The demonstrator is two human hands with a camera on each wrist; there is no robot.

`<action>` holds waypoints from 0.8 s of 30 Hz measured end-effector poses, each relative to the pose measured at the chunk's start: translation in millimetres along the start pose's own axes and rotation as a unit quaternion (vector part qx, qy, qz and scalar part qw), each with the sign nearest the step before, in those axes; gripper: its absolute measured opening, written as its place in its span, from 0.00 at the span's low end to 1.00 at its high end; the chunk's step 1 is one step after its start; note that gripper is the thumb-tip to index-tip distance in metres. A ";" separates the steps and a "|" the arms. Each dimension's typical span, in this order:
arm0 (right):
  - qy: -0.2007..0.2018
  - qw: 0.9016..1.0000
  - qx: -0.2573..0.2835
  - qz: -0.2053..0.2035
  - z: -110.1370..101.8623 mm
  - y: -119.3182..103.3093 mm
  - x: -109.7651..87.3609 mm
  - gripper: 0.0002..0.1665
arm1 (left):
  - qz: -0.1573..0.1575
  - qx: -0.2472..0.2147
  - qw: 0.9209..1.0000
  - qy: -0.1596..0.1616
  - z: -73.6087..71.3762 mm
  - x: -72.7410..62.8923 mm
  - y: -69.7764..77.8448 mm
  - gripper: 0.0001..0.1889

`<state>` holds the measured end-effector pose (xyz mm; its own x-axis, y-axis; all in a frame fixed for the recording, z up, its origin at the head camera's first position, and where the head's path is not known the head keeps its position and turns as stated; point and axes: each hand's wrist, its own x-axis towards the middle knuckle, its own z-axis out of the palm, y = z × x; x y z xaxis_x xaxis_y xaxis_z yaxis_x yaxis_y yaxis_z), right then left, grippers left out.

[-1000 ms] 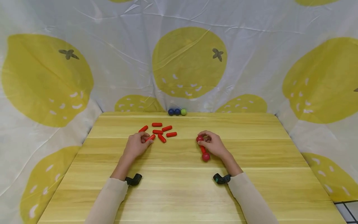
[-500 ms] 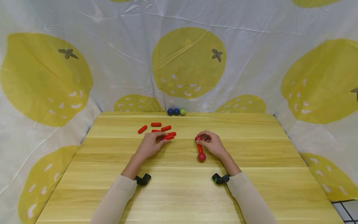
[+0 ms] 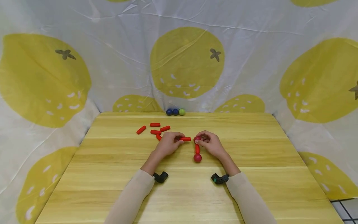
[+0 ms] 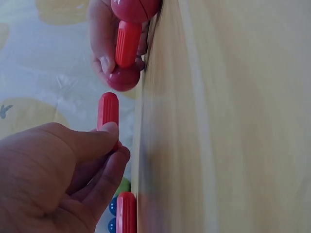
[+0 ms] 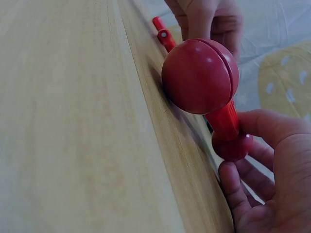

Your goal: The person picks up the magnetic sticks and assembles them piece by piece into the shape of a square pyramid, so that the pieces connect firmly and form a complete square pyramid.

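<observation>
My left hand [image 3: 168,144] pinches one end of a short red rod [image 3: 186,139] between thumb and fingers, its free end pointing right. Beside it, my right hand [image 3: 213,146] grips the far dark red ball [image 3: 196,140] of a two-ball piece. A red rod [image 3: 197,149] joins that ball to a nearer dark red ball [image 3: 197,158]. In the left wrist view, a small gap separates the pinched rod [image 4: 108,110] from the gripped ball [image 4: 123,79]. The right wrist view has the nearer ball [image 5: 198,76] large in front, partly covering the joining rod [image 5: 223,122].
Several loose red rods [image 3: 155,124] lie at the table's back left, one partly behind my left hand. Two blue balls [image 3: 175,112] and a green ball [image 3: 182,112] stand in a row at the back edge of the wooden table [image 3: 240,199]. Lemon-print cloth [image 3: 184,62] hangs behind.
My left hand has carried its red rod right, from the loose rods to beside the gripped ball. The two-ball piece has swung, its near ball shifting slightly left; my right hand barely moved.
</observation>
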<state>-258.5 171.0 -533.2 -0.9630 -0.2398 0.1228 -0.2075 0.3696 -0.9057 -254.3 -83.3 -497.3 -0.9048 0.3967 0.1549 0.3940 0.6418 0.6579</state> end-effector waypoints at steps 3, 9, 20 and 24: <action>-0.003 1.000 -0.005 0.003 1.5 -0.5 -0.1 0.19 | -0.006 0.011 1.000 -0.001 3.8 2.5 0.9 0.13; -0.013 1.000 -0.014 0.001 1.5 0.7 2.8 0.18 | -0.007 0.012 1.000 -0.002 8.4 4.7 2.2 0.13; -0.039 0.999 -0.014 -0.033 2.0 -1.3 1.9 0.21 | -0.004 0.015 1.000 -0.004 11.2 4.2 5.1 0.12; -0.062 0.994 -0.060 -0.069 6.5 -0.2 7.2 0.22 | -0.001 0.015 1.000 -0.001 12.1 3.3 4.5 0.12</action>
<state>-264.3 163.4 -534.8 -0.8973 -0.4010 0.1843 -0.3614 0.4279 -0.8285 -253.6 -71.1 -502.8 -0.9054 0.3965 0.1518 0.3965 0.6617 0.6363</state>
